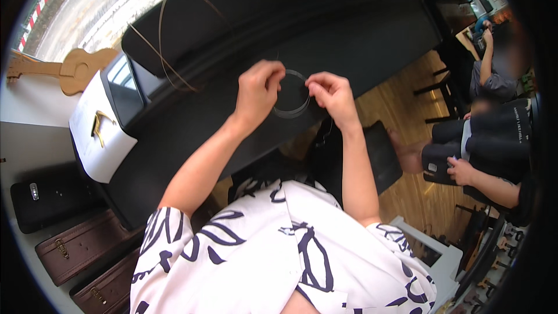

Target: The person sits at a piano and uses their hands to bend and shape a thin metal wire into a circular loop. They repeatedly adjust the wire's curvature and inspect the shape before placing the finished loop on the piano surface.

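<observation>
My left hand point(260, 90) is closed on the left side of a thin coiled string or wire point(289, 115), held above the black desk surface point(361, 40). My right hand point(335, 97) pinches the right side of the same coil, with a loose strand hanging below it. Two loose pale strands point(164, 40) form loops in front of the upright black panel at the back left of the desk.
At left are paper with a gold clamp-like tool point(100, 128), a tablet point(122, 87), a wooden guitar shape point(87, 72) and instrument cases point(81, 247). A stool point(381, 157) stands below the desk. Two other people point(500, 64) point(488, 183) sit at the right.
</observation>
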